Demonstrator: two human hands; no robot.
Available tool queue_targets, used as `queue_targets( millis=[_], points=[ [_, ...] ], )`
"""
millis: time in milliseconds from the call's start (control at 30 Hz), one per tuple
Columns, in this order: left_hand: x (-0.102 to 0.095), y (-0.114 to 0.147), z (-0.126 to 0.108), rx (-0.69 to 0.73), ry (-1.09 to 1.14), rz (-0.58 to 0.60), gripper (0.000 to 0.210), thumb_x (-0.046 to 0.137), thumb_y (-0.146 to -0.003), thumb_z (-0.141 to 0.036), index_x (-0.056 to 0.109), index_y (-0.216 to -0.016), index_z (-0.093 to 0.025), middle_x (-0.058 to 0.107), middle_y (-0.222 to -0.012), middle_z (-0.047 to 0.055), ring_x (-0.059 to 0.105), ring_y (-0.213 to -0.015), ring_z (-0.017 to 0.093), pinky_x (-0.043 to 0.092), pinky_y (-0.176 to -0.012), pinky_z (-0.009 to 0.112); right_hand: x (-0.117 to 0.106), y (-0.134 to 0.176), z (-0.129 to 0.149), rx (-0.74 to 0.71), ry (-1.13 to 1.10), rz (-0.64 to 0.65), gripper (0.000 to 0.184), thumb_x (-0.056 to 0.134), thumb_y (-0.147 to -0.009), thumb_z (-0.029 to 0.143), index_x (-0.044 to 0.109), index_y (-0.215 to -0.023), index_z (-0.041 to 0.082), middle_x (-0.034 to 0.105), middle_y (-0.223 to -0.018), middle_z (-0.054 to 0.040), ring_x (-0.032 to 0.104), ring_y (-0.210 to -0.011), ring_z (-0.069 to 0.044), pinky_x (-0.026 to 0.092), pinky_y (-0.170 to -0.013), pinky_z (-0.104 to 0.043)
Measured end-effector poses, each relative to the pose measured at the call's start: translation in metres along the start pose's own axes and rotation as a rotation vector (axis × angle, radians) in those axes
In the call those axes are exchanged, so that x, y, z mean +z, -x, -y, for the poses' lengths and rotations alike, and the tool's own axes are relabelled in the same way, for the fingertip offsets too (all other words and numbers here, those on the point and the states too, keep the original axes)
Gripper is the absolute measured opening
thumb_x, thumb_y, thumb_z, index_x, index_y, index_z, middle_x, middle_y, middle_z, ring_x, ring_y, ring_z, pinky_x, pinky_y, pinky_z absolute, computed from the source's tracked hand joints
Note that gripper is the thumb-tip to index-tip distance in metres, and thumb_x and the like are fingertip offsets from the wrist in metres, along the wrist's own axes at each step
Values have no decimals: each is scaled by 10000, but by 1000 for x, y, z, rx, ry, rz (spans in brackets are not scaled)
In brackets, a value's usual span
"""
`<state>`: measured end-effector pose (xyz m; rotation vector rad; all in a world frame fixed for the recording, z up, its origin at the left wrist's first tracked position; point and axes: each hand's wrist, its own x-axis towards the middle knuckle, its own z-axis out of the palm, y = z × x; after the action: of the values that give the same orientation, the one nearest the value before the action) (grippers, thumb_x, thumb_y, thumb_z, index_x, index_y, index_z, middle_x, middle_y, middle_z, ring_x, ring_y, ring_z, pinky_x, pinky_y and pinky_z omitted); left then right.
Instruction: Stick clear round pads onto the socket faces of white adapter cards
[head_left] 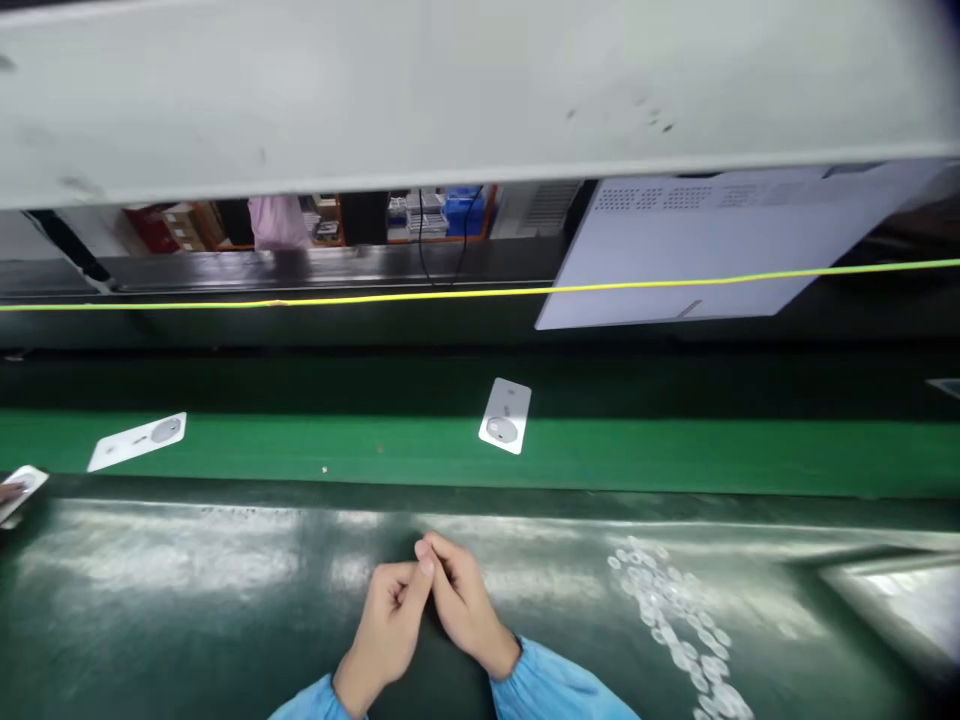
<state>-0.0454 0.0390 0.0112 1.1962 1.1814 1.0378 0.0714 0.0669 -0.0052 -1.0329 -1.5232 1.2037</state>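
Observation:
My left hand (386, 625) and my right hand (465, 605) come together above the dark green work surface (225, 620), fingertips meeting. The left fingers are curled with the thumb pressed on them. On the right, thumb and fingers are closed in a pinch. Anything held between them is too small or hidden to make out. To their right lies a scattered pile of small clear round discs (660, 600). Beyond the hands, a white card-like piece with a grey circle (506, 415) rests on the green belt (675, 455).
Another white piece (139, 442) lies on the belt at left. At the far left edge, another person's fingers (10, 492) touch a white piece (30, 480). A yellow cord (412, 293) runs across, in front of a hanging white board (697, 240). A pale beam (450, 90) spans the top.

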Motion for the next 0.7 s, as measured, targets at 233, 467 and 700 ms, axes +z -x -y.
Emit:
queue_targets(
  millis=[233,467,700],
  points=[
    [-2,-6,2,60,55,-61,718,535,-801,-821,295,-504,-213,220,-478,-68,192,-483,76,156,-473,257,7,-11,7,-103,-14,4,494,404,-981,531,328,-596,232,346,-547,47,313,-541,-123,243,-528,-263],
    [0,-9,-5,129,33,-132,725,585,-736,-840,277,-506,-226,196,-453,-93,168,-442,55,169,-444,219,11,-19,3,-194,-37,-11,416,426,-949,407,346,-581,232,398,-548,41,364,-555,-129,264,-551,-265],
    [2,-3,-18,140,23,-154,731,705,-639,-817,336,-488,-205,218,-435,-93,174,-430,48,159,-418,196,10,-17,19,-168,45,-24,272,452,-890,136,552,-644,191,605,-652,18,537,-650,-136,390,-623,-216]
  ],
)
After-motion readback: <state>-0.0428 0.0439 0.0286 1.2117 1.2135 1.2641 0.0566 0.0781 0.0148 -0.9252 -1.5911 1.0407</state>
